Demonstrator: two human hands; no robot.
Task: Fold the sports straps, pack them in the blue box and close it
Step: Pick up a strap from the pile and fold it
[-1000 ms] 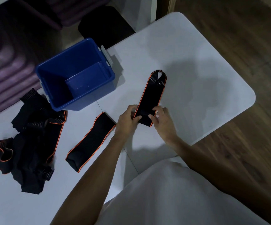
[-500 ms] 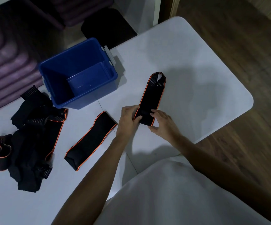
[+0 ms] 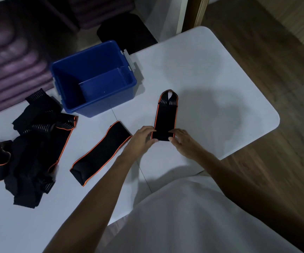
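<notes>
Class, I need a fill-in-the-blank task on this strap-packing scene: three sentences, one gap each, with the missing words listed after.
1. The blue box on the white table holds ____ straps.
2. Both hands, the left hand and the right hand, hold the near end of one black strap trimmed in ____.
3. The unfolded pile of straps lies to the ____ of the folded strap.

Missing words: no; orange; left

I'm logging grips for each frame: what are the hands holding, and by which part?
Both the left hand and right hand pinch the near end of one black, orange-edged sports strap lying on the table.
</notes>
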